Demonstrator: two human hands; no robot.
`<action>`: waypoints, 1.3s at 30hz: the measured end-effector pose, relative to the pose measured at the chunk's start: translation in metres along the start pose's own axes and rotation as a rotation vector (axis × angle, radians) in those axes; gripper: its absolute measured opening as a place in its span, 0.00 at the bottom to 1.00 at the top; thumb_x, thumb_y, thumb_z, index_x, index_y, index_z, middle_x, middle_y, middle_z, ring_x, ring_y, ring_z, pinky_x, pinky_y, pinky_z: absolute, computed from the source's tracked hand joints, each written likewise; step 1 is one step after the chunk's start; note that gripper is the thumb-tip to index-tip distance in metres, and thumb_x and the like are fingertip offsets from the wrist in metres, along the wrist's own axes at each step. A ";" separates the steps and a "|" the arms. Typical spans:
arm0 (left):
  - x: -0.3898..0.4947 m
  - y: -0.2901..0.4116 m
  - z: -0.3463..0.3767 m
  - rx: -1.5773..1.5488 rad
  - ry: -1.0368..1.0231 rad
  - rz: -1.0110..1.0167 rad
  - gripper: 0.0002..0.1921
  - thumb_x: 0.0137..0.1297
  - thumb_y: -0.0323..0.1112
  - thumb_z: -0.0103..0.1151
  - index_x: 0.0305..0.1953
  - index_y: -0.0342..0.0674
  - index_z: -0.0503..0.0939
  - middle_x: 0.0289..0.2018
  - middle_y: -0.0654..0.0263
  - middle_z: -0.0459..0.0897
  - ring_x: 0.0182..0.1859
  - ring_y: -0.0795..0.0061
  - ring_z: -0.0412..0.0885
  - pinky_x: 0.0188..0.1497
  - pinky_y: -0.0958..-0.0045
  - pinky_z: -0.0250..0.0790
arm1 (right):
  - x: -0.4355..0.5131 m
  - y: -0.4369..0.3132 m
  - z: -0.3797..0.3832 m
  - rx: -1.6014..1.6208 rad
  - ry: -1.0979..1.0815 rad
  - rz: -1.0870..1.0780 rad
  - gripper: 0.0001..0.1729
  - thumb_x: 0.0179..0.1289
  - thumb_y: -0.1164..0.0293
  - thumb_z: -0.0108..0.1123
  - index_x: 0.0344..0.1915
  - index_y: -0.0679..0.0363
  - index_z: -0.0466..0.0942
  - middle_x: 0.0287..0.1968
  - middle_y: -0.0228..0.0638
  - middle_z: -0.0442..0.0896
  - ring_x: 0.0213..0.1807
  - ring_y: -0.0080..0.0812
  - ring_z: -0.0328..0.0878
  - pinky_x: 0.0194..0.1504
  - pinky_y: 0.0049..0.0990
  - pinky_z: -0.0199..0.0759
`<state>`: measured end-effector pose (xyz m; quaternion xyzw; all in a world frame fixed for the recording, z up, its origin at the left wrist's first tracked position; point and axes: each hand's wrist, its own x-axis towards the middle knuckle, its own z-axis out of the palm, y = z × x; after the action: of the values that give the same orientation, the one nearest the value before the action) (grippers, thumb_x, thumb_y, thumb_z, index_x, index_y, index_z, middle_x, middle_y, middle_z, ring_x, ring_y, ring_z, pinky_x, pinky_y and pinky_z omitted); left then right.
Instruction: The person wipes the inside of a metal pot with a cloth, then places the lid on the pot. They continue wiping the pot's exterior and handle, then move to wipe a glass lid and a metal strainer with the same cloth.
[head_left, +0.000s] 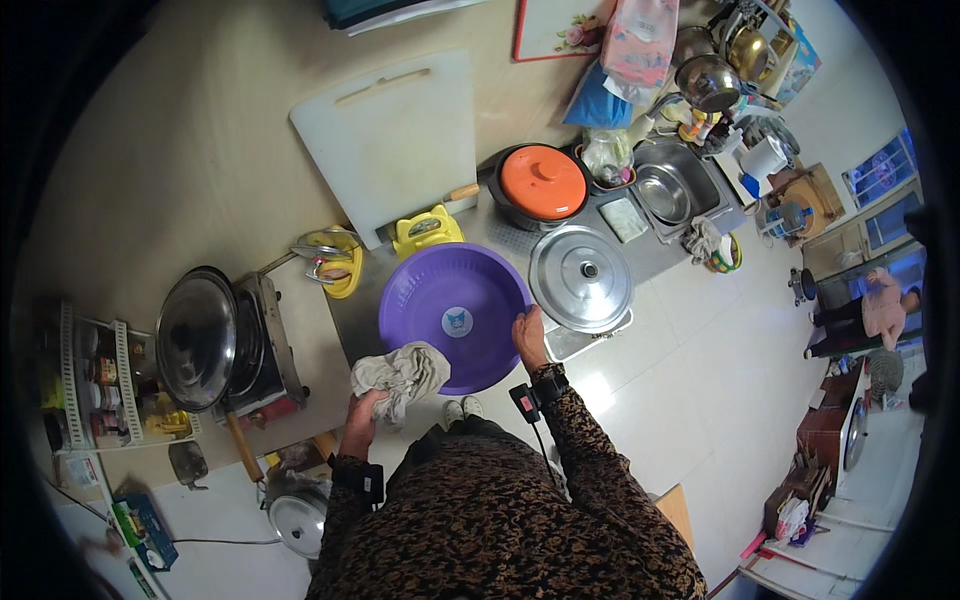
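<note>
My left hand (363, 421) grips a crumpled pale cloth (401, 375), which lies over the near left rim of a purple plastic basin (420, 307). My right hand (530, 337) is closed on the basin's right rim. A round sticker with a cartoon figure shows on the basin's bottom. Right of the basin is a round metal lid (589, 271) with a dark knob, above a pale tray (581, 341). Behind it stands a dark pot with an orange lid (545, 180). A yellow plastic holder (429, 231) touches or nearly touches the basin's far rim.
A large white cutting board (397, 142) leans on the wall. To the left, a lidded wok (196, 337) sits on a gas stove (277, 341). A metal sink (701, 180) holds a steel bowl (664, 193). Another person (881, 311) stands far right.
</note>
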<state>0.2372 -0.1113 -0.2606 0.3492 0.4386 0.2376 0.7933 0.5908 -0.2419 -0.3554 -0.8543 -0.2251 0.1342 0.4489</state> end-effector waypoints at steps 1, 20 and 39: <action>0.001 0.001 0.007 0.051 -0.025 0.025 0.28 0.59 0.27 0.60 0.63 0.34 0.76 0.57 0.62 0.83 0.58 0.65 0.82 0.62 0.66 0.72 | 0.000 0.001 0.001 0.001 -0.026 0.001 0.20 0.66 0.72 0.52 0.53 0.75 0.65 0.43 0.69 0.77 0.46 0.70 0.75 0.48 0.57 0.68; 0.023 -0.013 -0.030 -0.001 0.157 0.282 0.20 0.63 0.34 0.59 0.56 0.34 0.79 0.51 0.59 0.85 0.50 0.62 0.85 0.53 0.62 0.77 | 0.124 0.104 -0.113 -0.612 -0.013 -0.103 0.28 0.68 0.62 0.58 0.62 0.67 0.70 0.44 0.62 0.81 0.46 0.64 0.82 0.46 0.54 0.77; -0.048 -0.178 0.007 -0.466 0.454 0.190 0.15 0.72 0.34 0.55 0.55 0.34 0.78 0.51 0.60 0.82 0.52 0.66 0.83 0.56 0.60 0.78 | 0.183 0.008 -0.250 -0.609 -0.240 -0.216 0.29 0.49 0.54 0.73 0.34 0.73 0.83 0.30 0.54 0.88 0.33 0.48 0.88 0.39 0.40 0.82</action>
<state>0.2313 -0.2607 -0.3683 0.1360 0.5032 0.4760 0.7083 0.8588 -0.3301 -0.2270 -0.8986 -0.3949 0.1120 0.1552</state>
